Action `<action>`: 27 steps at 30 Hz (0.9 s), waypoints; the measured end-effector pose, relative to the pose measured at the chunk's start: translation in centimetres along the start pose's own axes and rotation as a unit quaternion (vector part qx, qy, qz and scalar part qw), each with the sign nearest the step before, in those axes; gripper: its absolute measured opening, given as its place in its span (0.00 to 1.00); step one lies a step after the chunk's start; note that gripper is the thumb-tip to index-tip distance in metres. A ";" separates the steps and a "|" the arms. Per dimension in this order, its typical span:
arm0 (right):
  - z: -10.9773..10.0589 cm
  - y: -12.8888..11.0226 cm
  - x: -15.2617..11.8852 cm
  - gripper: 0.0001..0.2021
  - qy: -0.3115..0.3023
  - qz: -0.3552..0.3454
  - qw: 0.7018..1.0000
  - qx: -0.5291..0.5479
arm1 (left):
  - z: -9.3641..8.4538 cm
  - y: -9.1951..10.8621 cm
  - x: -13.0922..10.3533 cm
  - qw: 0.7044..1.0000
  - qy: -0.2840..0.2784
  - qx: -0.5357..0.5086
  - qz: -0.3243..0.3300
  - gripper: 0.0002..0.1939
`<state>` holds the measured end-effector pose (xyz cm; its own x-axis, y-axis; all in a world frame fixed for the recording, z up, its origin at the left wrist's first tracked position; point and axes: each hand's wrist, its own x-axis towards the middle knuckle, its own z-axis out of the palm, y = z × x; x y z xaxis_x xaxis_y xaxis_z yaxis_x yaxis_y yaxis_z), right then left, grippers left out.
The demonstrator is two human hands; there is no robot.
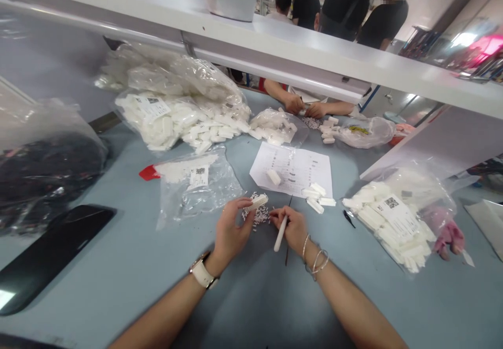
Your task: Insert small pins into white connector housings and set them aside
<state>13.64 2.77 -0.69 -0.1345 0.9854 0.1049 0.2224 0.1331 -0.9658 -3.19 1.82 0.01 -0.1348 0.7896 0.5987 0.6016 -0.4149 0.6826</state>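
My left hand (231, 228), with a white-strapped watch at its wrist, holds a small white block (257, 203) between thumb and fingers. Below and beside that block lies a pile of tiny pale pieces (260, 218) on the blue-grey table. My right hand (294, 227) is closed around a white pen-like tool (280, 233), its fingertips at the pile's right edge. A thin dark stick (286, 255) shows under that hand. Just beyond, a printed sheet (291, 163) carries one white block (273, 176), and several more white blocks (317, 198) lie at its lower right corner.
Bags of white parts stand at the back left (165, 121) and right (393, 218). A flatter bag (198, 186) lies left of the sheet, near a red scoop (148, 172). A black tray (58, 254) is far left. Across the table, another person's hands (306, 107) work below a white shelf (314, 50).
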 end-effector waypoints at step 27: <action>0.2 -1.8 -0.9 0.14 0.104 -0.081 0.988 0.077 | 0.1 1.2 -0.9 0.987 -0.160 -0.019 -0.027 0.08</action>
<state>13.17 1.58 0.92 0.0481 0.9555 0.2911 0.0630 0.2880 -0.9556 -2.29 0.70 0.23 0.0940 0.9108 0.4020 0.5699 -0.3803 0.7284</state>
